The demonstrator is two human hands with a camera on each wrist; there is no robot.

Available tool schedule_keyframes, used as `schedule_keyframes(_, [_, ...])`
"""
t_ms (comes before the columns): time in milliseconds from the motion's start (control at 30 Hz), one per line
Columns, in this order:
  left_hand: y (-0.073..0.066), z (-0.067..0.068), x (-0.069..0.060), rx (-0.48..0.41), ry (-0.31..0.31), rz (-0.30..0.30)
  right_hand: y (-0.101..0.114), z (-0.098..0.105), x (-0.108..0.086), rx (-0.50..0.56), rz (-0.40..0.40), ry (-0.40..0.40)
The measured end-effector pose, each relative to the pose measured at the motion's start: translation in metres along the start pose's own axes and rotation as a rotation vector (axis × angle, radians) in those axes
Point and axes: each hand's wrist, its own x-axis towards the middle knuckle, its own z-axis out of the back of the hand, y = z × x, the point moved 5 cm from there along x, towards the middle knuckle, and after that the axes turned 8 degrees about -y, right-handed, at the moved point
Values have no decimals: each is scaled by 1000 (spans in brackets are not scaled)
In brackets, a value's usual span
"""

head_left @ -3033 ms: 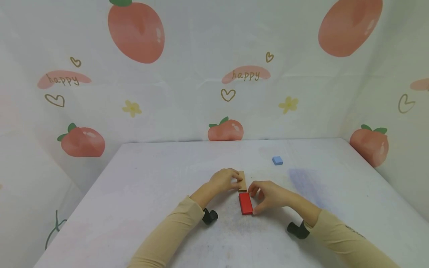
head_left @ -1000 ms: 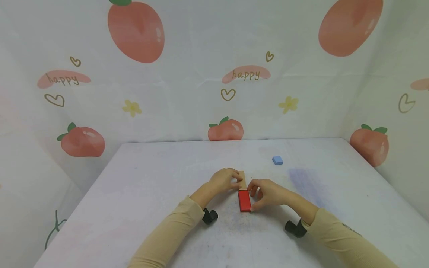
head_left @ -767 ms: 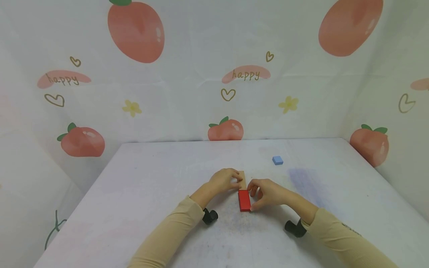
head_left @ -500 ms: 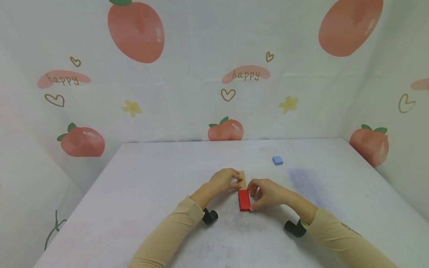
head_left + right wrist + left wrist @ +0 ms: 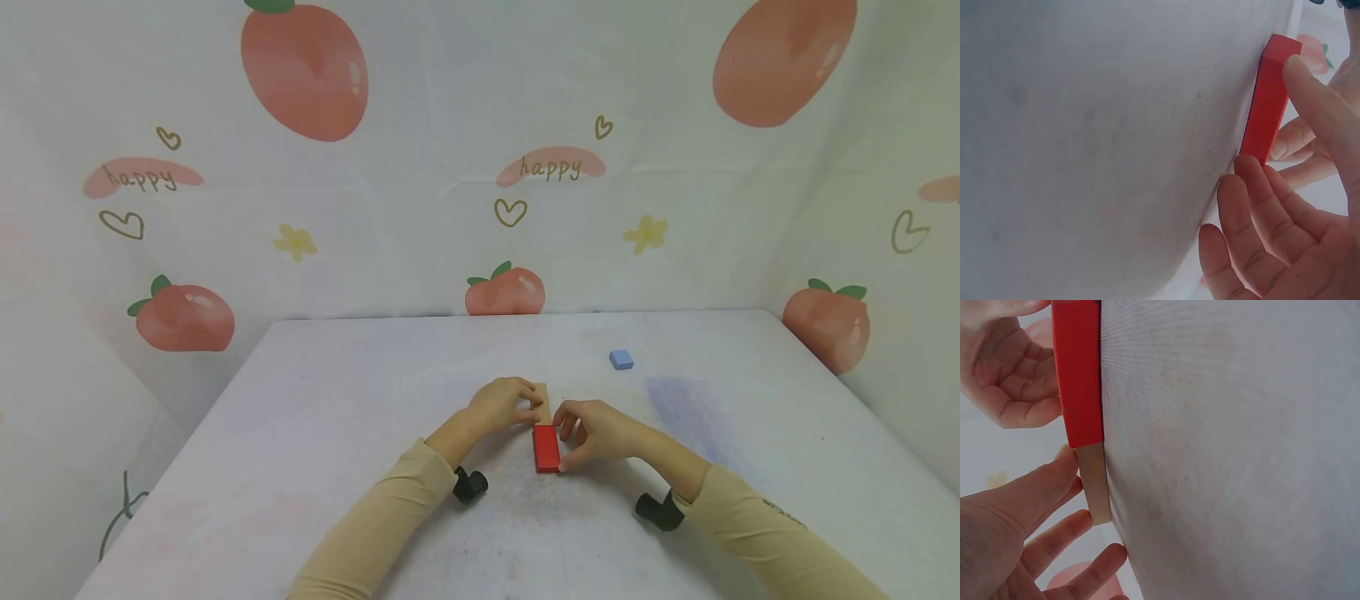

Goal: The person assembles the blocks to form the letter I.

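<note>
In the head view a red block [image 5: 547, 449] lies flat on the white table, end to end with a plain wooden block [image 5: 542, 404] just beyond it. The left hand [image 5: 501, 403] holds the wooden block from the left side, its fingers hiding part of the top. The left wrist view shows the thumb by the join of the red block [image 5: 1079, 375] and the wooden block [image 5: 1094, 481]. From the right, the right hand [image 5: 600, 431] grips the red block, thumb near its close end and fingertips near its far end. The right wrist view shows the thumb on the red block [image 5: 1265, 100].
A small blue block [image 5: 621, 359] sits farther back on the table [image 5: 375, 358], right of the hands. A bluish smudge [image 5: 686, 412] marks the surface at right. Behind stands a white cloth backdrop [image 5: 420, 167] printed with peaches.
Over the three seconds the right hand has slid the red block slightly away and leftward, up against the wooden block's near end. The left hand and blue block stay put.
</note>
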Motion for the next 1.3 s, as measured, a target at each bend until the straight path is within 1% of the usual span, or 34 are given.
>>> schedule_keyframes(233, [0,-1,0,10,1,6,0,0,0,3,-7,-1])
schedule_keyframes(433, [0,-1,0,58,6,13,1,0,1,2,-6,0])
schedule_keyframes(733, [-3,0,-2,145,-9,-29,1,0,1,-3,1,-1])
schedule_keyframes(800, [-2,-1,-2,154,-4,-27,2,0,0,-5,6,-3])
schedule_keyframes(967, [0,-2,-2,142,4,-17,2,0,0,-4,1,0])
schedule_keyframes(1300, [0,-2,-2,122,6,-47,3,1,0,-3,-11,2])
